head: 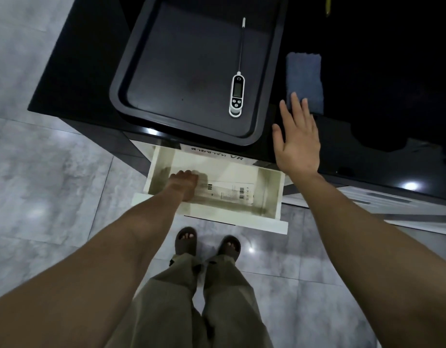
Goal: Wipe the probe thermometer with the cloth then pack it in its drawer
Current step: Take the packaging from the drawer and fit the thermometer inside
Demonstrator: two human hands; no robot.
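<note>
Probe thermometer [237,92]: on tray [131,71], surface's front edge. Cloth [305,79]: beside tray. Right hand [296,139]: fingers apart, empty; left hand [185,184]: inside open drawer [272,194], fingers' state indiscernible.

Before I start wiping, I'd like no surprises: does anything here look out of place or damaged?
Nothing stands out. The thermometer lies intact in the tray, and the folded cloth sits beside it.

Dim indoor light, black countertop [367,71] at upper right nearly lost in darkness, small ceiling-lamp glare spots on the glossy floor tiles [36,212] and counter edge, wide-angle stretching of forearms at lower corners, soft overall focus
</note>
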